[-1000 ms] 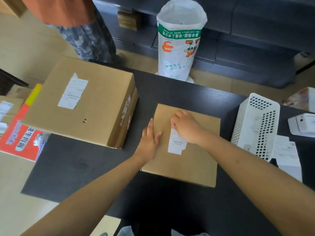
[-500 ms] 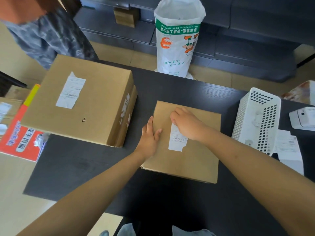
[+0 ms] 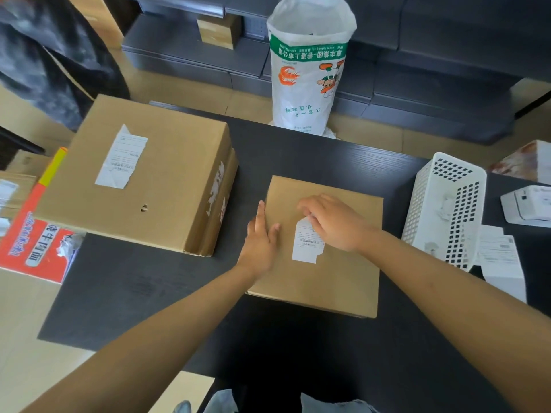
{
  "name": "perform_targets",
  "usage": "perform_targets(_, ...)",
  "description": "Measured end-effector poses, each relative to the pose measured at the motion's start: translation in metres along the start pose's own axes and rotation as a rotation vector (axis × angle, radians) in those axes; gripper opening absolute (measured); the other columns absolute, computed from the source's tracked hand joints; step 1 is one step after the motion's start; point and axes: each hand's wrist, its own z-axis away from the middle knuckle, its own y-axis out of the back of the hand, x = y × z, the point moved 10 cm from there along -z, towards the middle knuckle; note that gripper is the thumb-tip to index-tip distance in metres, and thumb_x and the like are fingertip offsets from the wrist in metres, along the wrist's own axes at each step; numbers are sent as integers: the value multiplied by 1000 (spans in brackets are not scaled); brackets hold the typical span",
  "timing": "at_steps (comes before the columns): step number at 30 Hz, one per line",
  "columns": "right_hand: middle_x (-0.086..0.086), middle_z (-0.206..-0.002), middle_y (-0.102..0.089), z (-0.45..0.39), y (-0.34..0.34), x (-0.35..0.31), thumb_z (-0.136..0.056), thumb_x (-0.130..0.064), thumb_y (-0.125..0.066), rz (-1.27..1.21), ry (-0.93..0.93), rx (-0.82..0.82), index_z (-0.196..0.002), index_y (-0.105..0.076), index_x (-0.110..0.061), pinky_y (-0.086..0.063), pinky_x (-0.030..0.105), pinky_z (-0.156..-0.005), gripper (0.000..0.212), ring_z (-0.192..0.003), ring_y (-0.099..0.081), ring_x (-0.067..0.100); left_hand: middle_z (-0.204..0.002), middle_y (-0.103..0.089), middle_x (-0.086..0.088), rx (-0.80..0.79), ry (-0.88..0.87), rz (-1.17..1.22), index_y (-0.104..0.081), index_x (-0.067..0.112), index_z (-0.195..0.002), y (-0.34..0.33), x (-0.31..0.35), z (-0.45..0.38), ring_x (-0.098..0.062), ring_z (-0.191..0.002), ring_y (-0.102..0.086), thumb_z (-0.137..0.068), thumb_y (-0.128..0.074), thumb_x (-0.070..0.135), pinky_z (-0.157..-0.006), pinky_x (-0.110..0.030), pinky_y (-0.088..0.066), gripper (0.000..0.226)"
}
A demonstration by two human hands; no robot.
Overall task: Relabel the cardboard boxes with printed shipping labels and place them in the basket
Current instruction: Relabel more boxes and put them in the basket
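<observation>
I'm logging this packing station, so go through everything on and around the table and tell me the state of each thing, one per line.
Small box: flat on table, closed.
Its label: stuck on, top edge under fingers.
Right hand: curled, working the label's top edge.
Left hand: flat, steadying the box's left edge.
Large box: closed, torn label on top.
White basket: lying on its side.
White sack: upright, open.
</observation>
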Motion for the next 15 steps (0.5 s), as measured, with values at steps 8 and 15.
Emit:
perform_targets(8,2,-102,-57,1,-3,-3,-85,-3,-57,220,-17,50,-99,-63,-14,-33,30,-85,19,-99,-49,24,-154,-20,-2,15,-85,-92,-7,56,-146,-2,4,1,-21,-133,-35,-103,-25,39,-106,-32,-28,49)
perform_targets(15,6,-104,-59,39,9,2,-85,-4,-59,-5,-119,151,-92,-61,-10,-35,26,-76,10,-95,-52,21,-155,-17,0,7,-62,-119,-1,59,-144,-2,5,1,-27,-135,-34,-103,-21,43,-113,-45,-28,48)
